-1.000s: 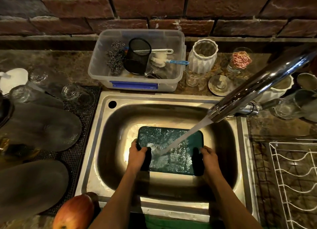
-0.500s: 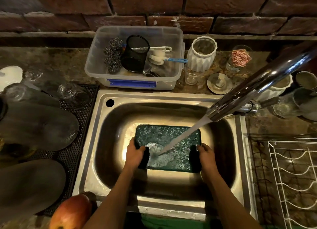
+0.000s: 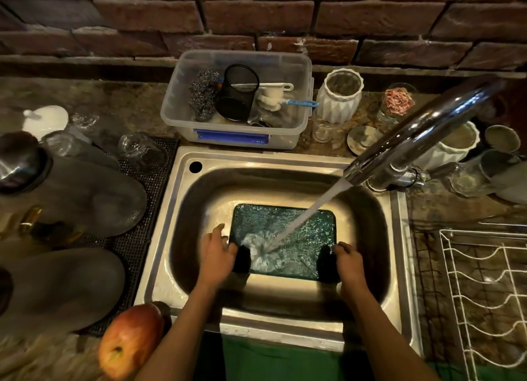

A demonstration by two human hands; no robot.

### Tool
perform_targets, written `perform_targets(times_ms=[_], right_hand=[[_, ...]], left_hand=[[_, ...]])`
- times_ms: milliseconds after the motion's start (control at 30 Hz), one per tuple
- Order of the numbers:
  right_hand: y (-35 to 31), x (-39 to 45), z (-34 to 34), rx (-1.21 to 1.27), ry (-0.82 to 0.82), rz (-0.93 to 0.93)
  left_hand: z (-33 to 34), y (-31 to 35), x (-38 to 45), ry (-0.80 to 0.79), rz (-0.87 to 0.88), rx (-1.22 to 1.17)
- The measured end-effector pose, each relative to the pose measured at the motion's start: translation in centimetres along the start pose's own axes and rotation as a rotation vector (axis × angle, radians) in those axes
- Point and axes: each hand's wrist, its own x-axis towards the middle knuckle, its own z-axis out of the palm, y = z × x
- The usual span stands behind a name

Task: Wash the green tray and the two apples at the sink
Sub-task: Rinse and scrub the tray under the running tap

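The green tray (image 3: 299, 229) lies flat and low inside the steel sink (image 3: 182, 209). Water from the chrome tap (image 3: 413, 135) streams onto its left half and splashes white. My left hand (image 3: 219, 253) holds the tray's near left edge, its upper fingers slightly lifted off the rim. My right hand (image 3: 349, 259) grips the near right edge. One red-yellow apple (image 3: 129, 340) rests on the counter at the sink's front left corner. A second apple is not in view.
A clear plastic tub (image 3: 236, 141) with scourers, a black mesh cup and brushes stands behind the sink. Upturned glasses and dark lids lie on a mat (image 3: 134, 238) to the left. A white wire rack (image 3: 484, 295) sits right. White vases and jars crowd the back right.
The tray stays under the stream, held by both hands. My left hand's fingers have loosened and spread a little along the left edge. The camera view has shifted slightly.
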Motion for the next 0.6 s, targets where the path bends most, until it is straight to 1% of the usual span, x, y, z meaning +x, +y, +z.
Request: perform_targets(times_ms=[67,133,200,300,367,433,600], right_hand=[[-0.5,-0.9,-0.4,-0.010,-0.003,-0.020],[-1.3,-1.9,-0.8,0.015,0.004,-0.027],[-2.2,-3.0,-1.4,0.041,0.024,-0.053],[-4.1,-4.7,-2.5,0.087,0.009,-0.142],[-5.5,-5.4,-3.2,0.117,-0.027,-0.195],[-6.9,-5.7,-3.9,0.167,-0.028,-0.229],[-10.8,-5.5,-6.0,0.230,0.023,-0.339]], left_hand=[[-0.9,0.0,-2.3,0.044,0.119,0.061],[-1.3,-0.2,-4.5,0.048,0.220,0.137],[-1.2,-0.7,-6.6,0.050,0.279,0.222],[-0.5,-1.6,-9.5,0.124,0.372,0.403],[-0.1,-2.0,-10.9,0.176,0.406,0.536],[0.3,-2.1,-12.0,0.207,0.412,0.592],[1.9,-3.0,-14.0,0.160,0.448,0.673]])
